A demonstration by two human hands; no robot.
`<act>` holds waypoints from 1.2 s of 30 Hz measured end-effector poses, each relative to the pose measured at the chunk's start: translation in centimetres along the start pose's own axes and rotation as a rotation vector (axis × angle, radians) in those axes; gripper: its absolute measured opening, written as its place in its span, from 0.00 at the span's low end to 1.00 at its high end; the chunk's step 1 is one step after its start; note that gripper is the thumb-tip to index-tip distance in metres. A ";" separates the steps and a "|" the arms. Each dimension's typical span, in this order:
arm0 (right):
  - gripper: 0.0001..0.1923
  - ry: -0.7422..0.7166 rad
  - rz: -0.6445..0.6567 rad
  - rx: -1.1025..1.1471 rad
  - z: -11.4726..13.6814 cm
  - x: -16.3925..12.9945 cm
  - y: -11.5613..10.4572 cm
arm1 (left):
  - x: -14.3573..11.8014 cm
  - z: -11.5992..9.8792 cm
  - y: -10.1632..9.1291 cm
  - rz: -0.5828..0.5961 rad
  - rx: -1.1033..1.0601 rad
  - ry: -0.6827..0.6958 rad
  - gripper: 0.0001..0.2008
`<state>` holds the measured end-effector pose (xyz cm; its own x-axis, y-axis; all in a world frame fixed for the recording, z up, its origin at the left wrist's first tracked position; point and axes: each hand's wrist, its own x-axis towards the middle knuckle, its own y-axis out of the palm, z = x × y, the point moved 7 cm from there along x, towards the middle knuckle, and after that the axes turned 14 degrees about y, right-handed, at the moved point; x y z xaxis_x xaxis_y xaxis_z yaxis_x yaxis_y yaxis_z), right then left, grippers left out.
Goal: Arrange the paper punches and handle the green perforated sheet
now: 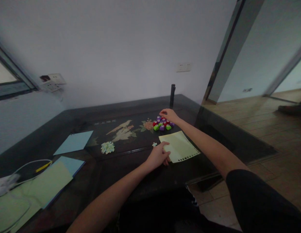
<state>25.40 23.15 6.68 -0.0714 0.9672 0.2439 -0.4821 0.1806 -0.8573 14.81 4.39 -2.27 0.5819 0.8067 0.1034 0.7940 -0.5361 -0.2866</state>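
My left hand [158,156] rests on the near left corner of a pale yellow paper sheet [181,147] whose front edge is punched with small holes. My right hand [169,114] reaches over a cluster of several small punch tools [162,124] in red, purple and green, its fingers touching the far ones. Whether it grips one cannot be made out. A tiny paper cutout [154,144] lies just left of the sheet. All of this sits on a dark table [111,174] with an inlaid bird and flower picture.
A pile of small paper cutouts [107,147] lies left of the hands. Blue sheets [74,142] and green sheets [41,187] lie at the left, with white cables [21,168] and a yellow pen [43,166]. A dark cylinder [172,95] stands at the table's back edge.
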 end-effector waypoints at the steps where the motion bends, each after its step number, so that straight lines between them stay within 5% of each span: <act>1: 0.12 -0.033 -0.012 0.057 -0.4 -1.1 -0.8 | 0.0 -0.2 -0.2 0.006 0.072 0.015 0.21; 6: 0.11 -0.012 0.101 0.104 -4.7 -6.9 -2.1 | -0.5 -3.5 -1.1 -0.048 0.604 0.198 0.18; 12: 0.10 -0.045 0.119 -0.099 -7.1 -10.6 -0.3 | -1.9 -5.6 2.4 0.086 0.884 0.435 0.19; 18: 0.11 -0.087 0.067 -0.194 -6.8 -10.8 0.7 | -1.8 -3.9 2.9 0.161 0.957 0.375 0.20; 36: 0.11 -0.071 0.072 -0.167 -7.1 -11.0 0.8 | -1.5 -3.4 2.5 0.146 0.959 0.373 0.19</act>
<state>32.05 13.95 0.11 -0.1651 0.9645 0.2059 -0.3220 0.1447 -0.9356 16.48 0.95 0.12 0.8082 0.5339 0.2485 0.3337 -0.0675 -0.9403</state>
